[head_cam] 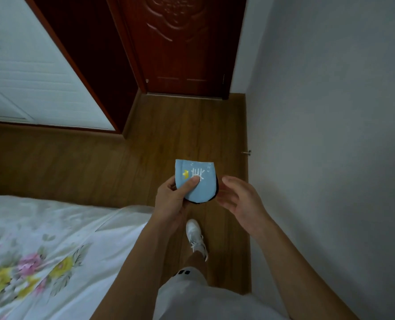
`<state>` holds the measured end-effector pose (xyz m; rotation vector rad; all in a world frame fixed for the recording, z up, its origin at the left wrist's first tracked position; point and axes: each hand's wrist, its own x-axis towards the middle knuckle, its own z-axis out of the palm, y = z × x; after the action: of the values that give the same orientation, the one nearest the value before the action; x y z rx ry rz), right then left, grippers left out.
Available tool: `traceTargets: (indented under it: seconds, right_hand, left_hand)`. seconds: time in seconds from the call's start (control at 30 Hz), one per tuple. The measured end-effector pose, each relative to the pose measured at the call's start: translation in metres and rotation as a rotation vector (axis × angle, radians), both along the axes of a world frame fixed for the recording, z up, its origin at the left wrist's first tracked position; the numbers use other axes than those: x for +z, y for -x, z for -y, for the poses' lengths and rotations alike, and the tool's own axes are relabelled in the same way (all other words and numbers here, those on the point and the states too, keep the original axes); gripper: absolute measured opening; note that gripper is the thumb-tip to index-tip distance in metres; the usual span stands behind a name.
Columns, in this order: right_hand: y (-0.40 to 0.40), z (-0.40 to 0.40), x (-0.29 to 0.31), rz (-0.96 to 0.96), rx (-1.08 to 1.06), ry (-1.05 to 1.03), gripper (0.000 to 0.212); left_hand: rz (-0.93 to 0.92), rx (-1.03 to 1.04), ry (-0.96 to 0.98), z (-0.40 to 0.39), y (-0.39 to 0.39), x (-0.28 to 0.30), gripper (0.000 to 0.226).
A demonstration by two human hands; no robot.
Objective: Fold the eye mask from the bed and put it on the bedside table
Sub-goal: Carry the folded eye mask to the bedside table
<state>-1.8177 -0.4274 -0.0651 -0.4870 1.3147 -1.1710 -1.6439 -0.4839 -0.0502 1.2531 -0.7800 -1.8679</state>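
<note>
A light blue eye mask (202, 185) with white marks, a yellow patch and a dark back edge is folded in half and held in the air over the wooden floor. My left hand (175, 199) is shut on it, thumb pressed on its front. Just to the right, my right hand (240, 199) is open with curled fingers, close to the mask's right edge; whether it touches the mask is unclear. The bed (53, 245) with a white flowered cover fills the lower left. No bedside table is in view.
A dark red wooden door (180, 45) stands ahead, a white wardrobe (30, 72) at the upper left, a grey wall (330, 135) along the right with a metal door stop (247, 152). My white shoe (195, 236) is on the wooden floor strip (180, 135) between bed and wall.
</note>
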Motion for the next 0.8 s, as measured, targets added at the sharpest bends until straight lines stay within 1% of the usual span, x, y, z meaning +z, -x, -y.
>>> traceTargets:
  seconds: [0.07, 0.17, 0.23, 0.3, 0.4, 0.53, 0.63, 0.73, 0.8]
  right_hand:
    - [0.002, 0.048, 0.002, -0.001, 0.034, 0.000, 0.021]
    - [0.006, 0.119, 0.007, -0.010, 0.043, -0.013, 0.029]
    - [0.007, 0.160, 0.011, -0.024, 0.048, -0.007, 0.030]
    - [0.006, 0.197, 0.013, -0.033, 0.063, -0.009, 0.030]
    - [0.001, 0.247, 0.017, -0.053, 0.113, -0.012, 0.039]
    - [-0.007, 0.312, 0.018, -0.066, 0.185, -0.008, 0.025]
    - [-0.013, 0.361, 0.014, -0.074, 0.238, -0.022, 0.034]
    - [-0.020, 0.415, 0.010, -0.068, 0.299, -0.023, 0.028]
    - [-0.027, 0.456, 0.010, -0.077, 0.351, -0.022, 0.026]
  left_hand:
    - [-0.016, 0.022, -0.015, 0.045, 0.002, -0.003, 0.034]
    - [-0.042, 0.044, -0.029, 0.113, 0.005, -0.003, 0.035]
    - [-0.048, 0.060, -0.013, 0.156, 0.005, -0.002, 0.036]
    - [-0.058, 0.079, -0.006, 0.192, 0.003, 0.002, 0.038]
    - [-0.077, 0.116, 0.000, 0.236, -0.001, 0.003, 0.043]
    - [-0.006, 0.207, 0.026, 0.286, -0.007, -0.005, 0.043]
    - [0.009, 0.286, 0.010, 0.322, -0.014, -0.014, 0.040]
    - [-0.004, 0.351, 0.011, 0.361, -0.020, -0.019, 0.038]
    - [-0.003, 0.402, 0.011, 0.390, -0.024, -0.021, 0.041]
